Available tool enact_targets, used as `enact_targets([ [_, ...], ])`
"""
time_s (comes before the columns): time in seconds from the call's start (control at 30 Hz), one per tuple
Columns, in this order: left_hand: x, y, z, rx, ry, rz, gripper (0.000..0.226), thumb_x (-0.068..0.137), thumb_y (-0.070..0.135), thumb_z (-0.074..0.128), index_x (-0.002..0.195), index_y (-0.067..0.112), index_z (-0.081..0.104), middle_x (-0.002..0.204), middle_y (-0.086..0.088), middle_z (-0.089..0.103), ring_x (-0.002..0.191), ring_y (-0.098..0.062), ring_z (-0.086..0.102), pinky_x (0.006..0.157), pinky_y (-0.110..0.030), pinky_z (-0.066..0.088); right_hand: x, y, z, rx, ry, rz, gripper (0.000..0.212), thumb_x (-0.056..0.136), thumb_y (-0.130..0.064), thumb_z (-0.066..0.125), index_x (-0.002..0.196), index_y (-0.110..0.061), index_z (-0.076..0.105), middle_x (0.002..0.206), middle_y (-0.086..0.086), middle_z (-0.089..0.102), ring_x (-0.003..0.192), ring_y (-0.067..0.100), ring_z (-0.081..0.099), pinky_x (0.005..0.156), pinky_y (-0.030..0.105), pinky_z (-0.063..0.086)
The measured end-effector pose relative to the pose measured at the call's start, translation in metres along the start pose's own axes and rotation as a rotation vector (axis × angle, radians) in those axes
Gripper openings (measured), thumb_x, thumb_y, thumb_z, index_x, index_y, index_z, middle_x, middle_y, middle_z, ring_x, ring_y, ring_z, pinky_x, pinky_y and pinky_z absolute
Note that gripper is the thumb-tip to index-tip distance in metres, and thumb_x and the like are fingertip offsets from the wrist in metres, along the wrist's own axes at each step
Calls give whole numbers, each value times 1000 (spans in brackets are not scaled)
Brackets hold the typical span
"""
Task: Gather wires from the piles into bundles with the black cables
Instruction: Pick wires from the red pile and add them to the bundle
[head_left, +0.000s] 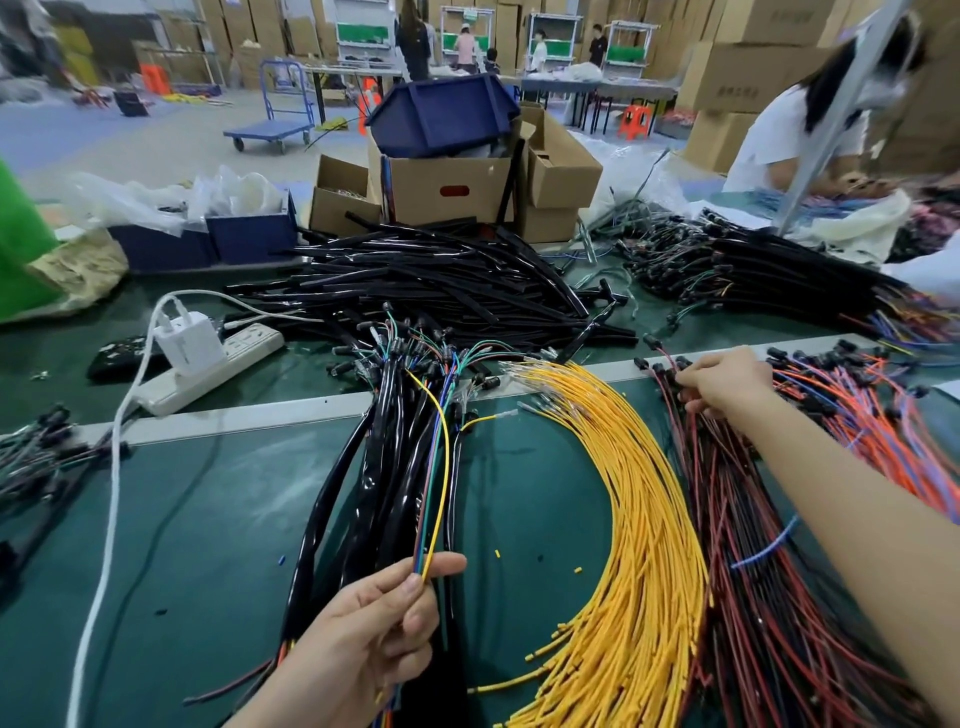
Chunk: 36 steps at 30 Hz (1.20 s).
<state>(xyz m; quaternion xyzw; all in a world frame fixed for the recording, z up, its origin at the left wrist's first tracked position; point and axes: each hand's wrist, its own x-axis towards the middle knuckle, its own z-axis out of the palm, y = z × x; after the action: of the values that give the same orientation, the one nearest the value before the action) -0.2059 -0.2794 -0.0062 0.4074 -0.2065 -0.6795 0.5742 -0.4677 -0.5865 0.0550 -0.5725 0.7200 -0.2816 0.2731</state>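
My left hand (363, 639) pinches the gathered wires (434, 499) upright so my right hand (722, 384) can pluck a red wire (691, 467) to add.

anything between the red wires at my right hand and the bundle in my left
Yes. The yellow wire pile lies between the red wires at the right hand and the bundle the left hand pinches.

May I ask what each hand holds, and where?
Left hand pinches the coloured wire bunch near its lower end; right hand pinches red wires near their connectors.
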Motion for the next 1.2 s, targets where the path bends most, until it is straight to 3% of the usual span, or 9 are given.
enact_targets([
  [0.17, -1, 1, 1, -2, -2, 5, 34, 76, 8, 53, 104, -5, 69, 56, -6, 38, 42, -9, 31, 34, -19, 29, -2, -6, 0, 143, -122, 36, 14, 98, -12, 48, 87, -5, 53, 80, 20, 69, 46, 17, 48, 33, 17, 32],
  [0.3, -1, 2, 3, -2, 3, 8, 34, 76, 8, 53, 103, -6, 69, 56, -7, 38, 43, -9, 30, 35, -19, 29, -8, -17, -8, 104, -146, -42, 17, 94, -6, 54, 98, 7, 63, 67, 11, 62, 47, 13, 45, 32, 13, 34],
  [0.4, -2, 1, 4, 5, 14, 14, 31, 78, 7, 51, 98, -8, 70, 55, -8, 38, 43, -9, 29, 35, -19, 27, -17, -39, -18, 80, 222, -410, 20, 99, -16, 46, 95, -4, 61, 65, 7, 64, 44, 4, 54, 42, 9, 39],
  [0.47, -1, 1, 6, 2, 22, 23, 29, 78, 7, 50, 93, -10, 69, 55, -9, 38, 42, -9, 27, 34, -18, 27, -33, -63, -31, 316, 534, -689, 18, 102, -29, 35, 91, -25, 48, 55, -1, 59, 44, 5, 56, 48, 16, 41],
  [0.53, -1, 2, 8, -35, 40, 42, 27, 79, 5, 48, 90, -14, 63, 54, -12, 39, 40, -10, 28, 32, -18, 28, -47, -86, -44, 617, 604, -793, 16, 101, -31, 29, 87, -31, 37, 47, -9, 53, 40, 11, 55, 42, 21, 39],
  [0.67, -1, 5, 14, -121, 62, 70, 13, 79, 4, 42, 85, -6, 47, 63, -28, 53, 37, -15, 38, 31, -23, 36, -67, -116, -48, 1055, 445, -670, 21, 101, -20, 29, 82, -19, 37, 42, -3, 53, 32, 17, 46, 35, 21, 30],
  [0.83, -3, 5, 12, -84, 32, 25, 14, 78, 7, 46, 85, -5, 49, 89, -37, 64, 53, -29, 62, 49, -35, 56, -102, -127, -28, 1343, 92, -385, 24, 104, -20, 32, 83, -15, 42, 43, -2, 54, 36, 13, 42, 38, 17, 29],
  [1.03, -1, 3, 9, -91, 5, 1, 17, 80, 7, 46, 91, -6, 49, 108, -37, 62, 89, -41, 69, 66, -38, 60, -151, -114, 33, 1174, -563, -17, 23, 104, -18, 34, 84, -13, 44, 44, -2, 50, 33, 4, 35, 30, 14, 26],
  [1.2, -3, 2, 8, -73, -35, 9, 23, 82, 9, 46, 97, -7, 52, 108, -36, 63, 89, -43, 68, 67, -41, 59, -167, -105, 70, 1030, -684, -30, 18, 103, -18, 38, 86, -16, 43, 45, 2, 55, 32, 8, 42, 33, 12, 32],
])
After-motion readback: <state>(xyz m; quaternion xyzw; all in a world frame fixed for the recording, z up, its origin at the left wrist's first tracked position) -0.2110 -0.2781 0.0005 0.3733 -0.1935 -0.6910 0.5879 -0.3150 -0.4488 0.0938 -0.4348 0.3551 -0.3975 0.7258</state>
